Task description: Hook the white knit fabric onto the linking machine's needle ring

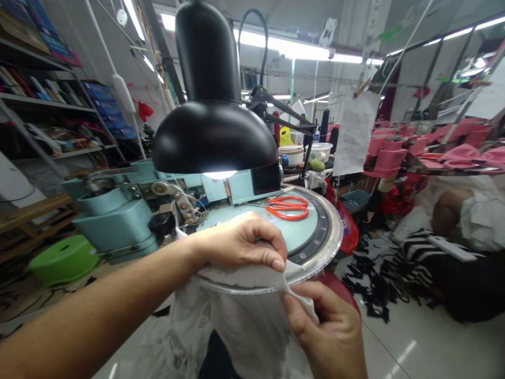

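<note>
White fabric (pixel 248 321) drapes over the near rim of a round machine dial (pixel 335 231) edged with fine metal points. My left hand (pixel 252 245) is above the rim, thumb and forefinger pinching the fabric's edge. Just right of it and lower, outside the rim, my right hand (pixel 327 321) pinches the same edge between thumb and fingers. Red-handled scissors (pixel 288 208) lie on the pale blue plate inside the dial, behind my left hand.
A black lamp (pixel 215 131) hangs low over the dial. Pale blue machine parts (pixel 114 223) stand at the left, near a green stool (pixel 65 260). Bowls (pixel 319 151) stand behind the dial. Black scraps (pixel 371 273) and a striped cloth (pixel 426 263) are at the right.
</note>
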The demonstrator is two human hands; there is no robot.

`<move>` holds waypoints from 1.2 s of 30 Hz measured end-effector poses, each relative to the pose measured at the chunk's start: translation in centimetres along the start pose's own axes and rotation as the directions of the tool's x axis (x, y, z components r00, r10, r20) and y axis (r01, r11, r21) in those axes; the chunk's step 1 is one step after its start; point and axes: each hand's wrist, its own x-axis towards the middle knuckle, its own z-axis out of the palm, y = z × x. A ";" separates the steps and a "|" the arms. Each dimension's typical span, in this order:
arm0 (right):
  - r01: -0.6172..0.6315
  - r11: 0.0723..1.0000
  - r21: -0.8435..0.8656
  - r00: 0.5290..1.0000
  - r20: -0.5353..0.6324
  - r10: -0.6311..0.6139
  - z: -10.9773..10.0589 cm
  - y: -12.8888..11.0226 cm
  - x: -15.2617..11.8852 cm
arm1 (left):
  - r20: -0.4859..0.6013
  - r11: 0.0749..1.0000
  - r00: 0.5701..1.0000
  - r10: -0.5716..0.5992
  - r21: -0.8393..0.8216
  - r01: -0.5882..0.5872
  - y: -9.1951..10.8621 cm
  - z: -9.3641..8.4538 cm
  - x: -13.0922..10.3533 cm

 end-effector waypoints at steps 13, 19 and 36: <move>-0.132 0.983 0.130 0.987 -0.075 0.143 0.3 0.1 -0.6 | -0.019 0.999 0.999 0.026 0.042 -0.026 -0.2 -0.3 0.0; -0.095 0.991 0.093 0.995 0.013 0.094 -0.4 -1.0 0.0 | -0.016 0.999 0.999 0.038 0.002 -0.038 -0.4 -0.3 0.0; -0.127 0.989 0.070 0.991 0.039 0.125 -0.5 -1.4 0.2 | -0.028 0.998 1.000 0.001 0.064 0.001 -0.7 -0.4 0.1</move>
